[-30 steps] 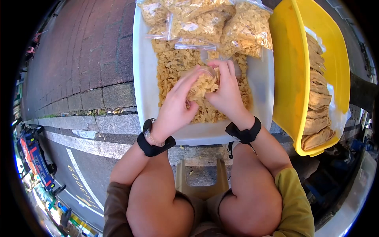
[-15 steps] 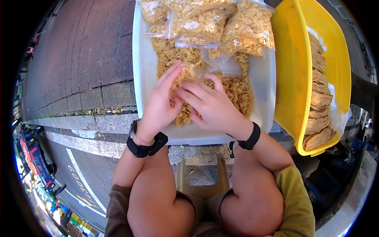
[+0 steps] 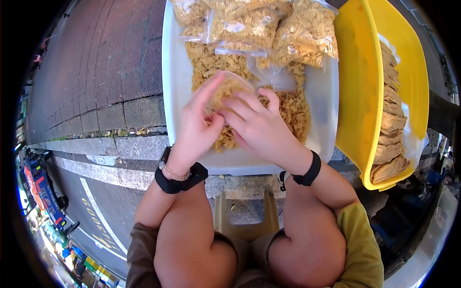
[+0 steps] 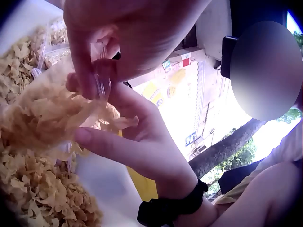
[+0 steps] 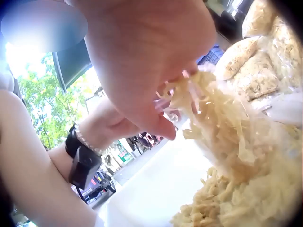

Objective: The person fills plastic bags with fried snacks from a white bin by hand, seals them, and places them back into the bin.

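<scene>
In the head view, both hands meet over a white tub [image 3: 319, 105] of pale yellow dried flakes [image 3: 201, 62]. The left hand [image 3: 199, 125] pinches the edge of a clear plastic bag [image 3: 235, 81]. This pinch shows closely in the left wrist view, where folded plastic [image 4: 102, 82] runs between the fingers and flakes [image 4: 47, 118] fill the bag. The right hand [image 3: 261, 122] lies across the bag's near side, its fingers spread, fingertips beside the left thumb. Loose flakes [image 5: 194, 99] hang by the right fingers in the right wrist view.
Several filled zip bags [image 3: 245, 24] lie in the tub's far end, with a flat clear bag [image 3: 278, 77] before them. To the right stands a yellow tub [image 3: 355, 86] with flat brown dried pieces [image 3: 389, 125]. A stool [image 3: 247, 230] shows between the person's legs.
The hands have moved slightly left from their cupped hold round a clump of flakes. The right hand has turned over, back upward, and the bag now stands up beyond the fingers.
</scene>
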`<control>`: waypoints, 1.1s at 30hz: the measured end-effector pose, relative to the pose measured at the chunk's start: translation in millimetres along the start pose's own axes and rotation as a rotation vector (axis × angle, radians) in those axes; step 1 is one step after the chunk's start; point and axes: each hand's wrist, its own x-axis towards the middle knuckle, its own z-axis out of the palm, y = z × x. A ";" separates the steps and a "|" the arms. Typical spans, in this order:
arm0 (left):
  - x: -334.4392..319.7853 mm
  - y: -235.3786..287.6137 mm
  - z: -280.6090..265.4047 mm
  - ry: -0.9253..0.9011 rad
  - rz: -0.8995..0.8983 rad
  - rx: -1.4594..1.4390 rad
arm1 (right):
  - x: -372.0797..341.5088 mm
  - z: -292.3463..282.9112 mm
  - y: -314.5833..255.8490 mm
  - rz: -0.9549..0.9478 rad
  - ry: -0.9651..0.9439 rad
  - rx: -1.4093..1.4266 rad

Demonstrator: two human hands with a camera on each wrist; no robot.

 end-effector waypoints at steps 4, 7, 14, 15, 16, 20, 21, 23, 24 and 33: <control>2.5 -14.5 -11.2 0.285 -0.014 -0.213 | 9.1 -16.8 8.0 0.141 0.140 0.234; 3.7 -21.0 -14.7 0.387 -0.023 -0.221 | -1.4 0.7 32.6 0.345 0.016 0.350; 2.8 -26.8 -12.5 0.359 -0.030 -0.107 | 6.5 59.6 24.7 0.166 -0.761 -0.058; 3.1 -29.2 -13.4 0.354 -0.028 -0.105 | 6.4 70.3 24.6 0.136 -0.836 -0.057; 3.3 -33.0 -14.9 0.380 -0.019 -0.074 | 2.1 80.8 25.1 0.142 -0.835 -0.057; 4.1 -39.5 -14.2 0.452 0.016 -0.119 | 1.6 84.2 31.6 -0.025 -0.870 -0.278; 3.8 -40.9 -14.6 0.449 0.015 -0.121 | 4.7 79.9 34.9 -0.025 -0.936 -0.264; 2.6 -43.3 -15.6 0.430 0.031 -0.119 | -11.1 99.1 39.8 -0.050 -0.831 -0.325; 2.1 -44.3 -15.0 0.431 0.030 -0.121 | -12.5 100.9 38.9 -0.076 -0.720 -0.385; 3.5 -42.5 -8.3 0.419 0.029 -0.052 | -10.6 113.5 53.9 0.143 -0.603 -0.120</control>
